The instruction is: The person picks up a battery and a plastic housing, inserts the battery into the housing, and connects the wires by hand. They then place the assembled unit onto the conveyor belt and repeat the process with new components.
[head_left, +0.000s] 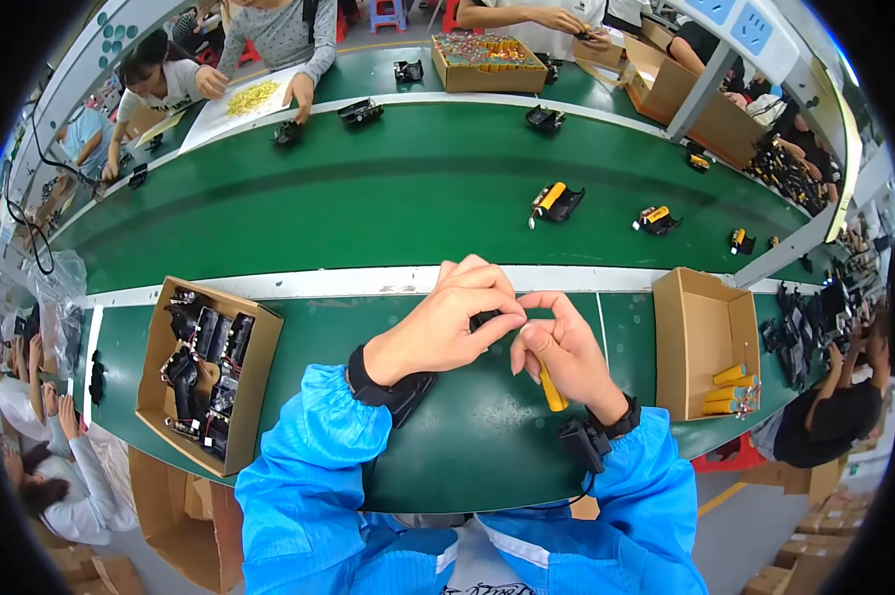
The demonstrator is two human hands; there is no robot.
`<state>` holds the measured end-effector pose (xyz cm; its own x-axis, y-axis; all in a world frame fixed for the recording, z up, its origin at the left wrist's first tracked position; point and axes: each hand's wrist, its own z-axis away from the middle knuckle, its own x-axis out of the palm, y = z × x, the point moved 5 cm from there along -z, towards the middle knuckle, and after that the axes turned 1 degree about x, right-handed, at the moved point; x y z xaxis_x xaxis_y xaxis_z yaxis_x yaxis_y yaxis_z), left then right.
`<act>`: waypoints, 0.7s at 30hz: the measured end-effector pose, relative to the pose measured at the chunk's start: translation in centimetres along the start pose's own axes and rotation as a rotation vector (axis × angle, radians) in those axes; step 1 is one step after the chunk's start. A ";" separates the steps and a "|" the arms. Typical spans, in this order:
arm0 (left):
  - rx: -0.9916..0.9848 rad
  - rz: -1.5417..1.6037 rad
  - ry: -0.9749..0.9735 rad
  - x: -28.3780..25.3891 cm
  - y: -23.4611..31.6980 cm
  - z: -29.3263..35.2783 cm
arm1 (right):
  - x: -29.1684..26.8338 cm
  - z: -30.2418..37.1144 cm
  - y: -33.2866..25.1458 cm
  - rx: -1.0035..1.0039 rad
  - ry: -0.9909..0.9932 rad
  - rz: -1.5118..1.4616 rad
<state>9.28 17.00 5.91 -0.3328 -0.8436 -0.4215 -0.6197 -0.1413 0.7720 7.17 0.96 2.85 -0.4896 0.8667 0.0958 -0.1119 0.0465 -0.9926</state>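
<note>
Here the left hand (454, 322) pinches a small black part (484, 319) at its fingertips, the right hand (559, 349) grips a yellow cylinder (551, 386) just beside, between brown cardboard boxes, one (207, 372) left holding black parts, one (706, 342) right holding yellow cylinders.

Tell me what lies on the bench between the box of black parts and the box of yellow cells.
In the head view, both hands, left hand and right hand, over bare green mat.

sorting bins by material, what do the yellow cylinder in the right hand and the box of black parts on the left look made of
Yellow cylinder: smooth, slightly glossy yellow skin, probably a plastic wrap; what lies underneath cannot be seen.
Box: brown corrugated cardboard, matte, with folded flaps.
Black parts inside: dark moulded plastic, by their faint sheen.
</note>
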 end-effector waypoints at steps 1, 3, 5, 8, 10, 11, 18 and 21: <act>0.045 -0.090 0.016 -0.1 0.1 -0.1 | -0.1 -0.1 0.4 0.013 0.004 -0.042; 0.085 -0.174 0.028 -0.1 -0.1 -0.1 | -0.3 -0.2 1.2 0.033 0.013 -0.088; 0.141 -0.231 -0.035 0.1 -0.6 0.1 | -0.3 -0.5 2.1 0.081 -0.065 -0.268; 0.076 -0.320 -0.039 -0.1 -2.3 0.9 | -0.6 -0.6 2.7 0.098 -0.035 -0.342; -0.115 -0.445 0.032 -0.8 -3.9 1.5 | -1.1 -0.8 3.0 0.093 0.091 -0.299; -0.113 -0.441 0.027 -0.4 -3.4 1.1 | -1.2 -0.9 3.3 0.094 0.098 -0.301; -0.865 -0.574 -0.049 1.0 -6.5 2.5 | -0.8 -1.4 3.7 -0.043 0.288 0.246; -0.680 -0.619 -0.078 1.0 -8.0 2.6 | -0.4 -1.7 4.4 -0.008 0.280 0.248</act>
<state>12.04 18.64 -1.91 -0.1434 -0.4818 -0.8645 -0.1603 -0.8506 0.5007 8.37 1.63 -1.66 -0.2452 0.9543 -0.1706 -0.0124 -0.1791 -0.9838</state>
